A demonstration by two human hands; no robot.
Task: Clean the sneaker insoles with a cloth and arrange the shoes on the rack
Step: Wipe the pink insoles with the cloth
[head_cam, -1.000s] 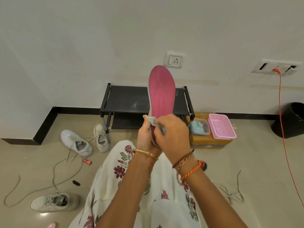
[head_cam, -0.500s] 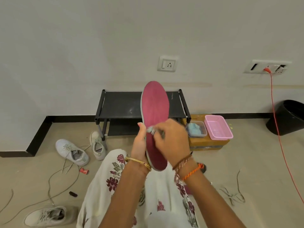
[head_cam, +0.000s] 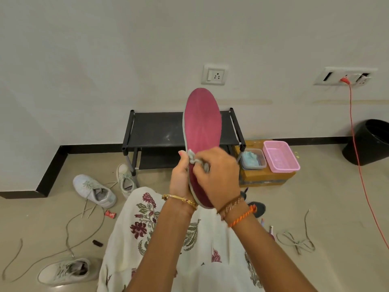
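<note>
The pink insole [head_cam: 202, 131] stands nearly upright in front of the black shoe rack [head_cam: 155, 131], its toe end up and heel down between both hands above the lap. The left hand [head_cam: 180, 182] grips its left edge from behind, fingers curled round it; the right hand [head_cam: 216, 178] pinches a small grey cloth [head_cam: 196, 160] against the pink face. Its surface looks matte with a thin grey rim. White sneakers [head_cam: 94, 190] and loose laces [head_cam: 69, 234] lie on the floor at the left; a pink basket [head_cam: 281, 158] sits right of the rack.

Home room — shoe rack [head_cam: 160, 131], wall socket [head_cam: 214, 74], tiled floor [head_cam: 315, 207].
</note>
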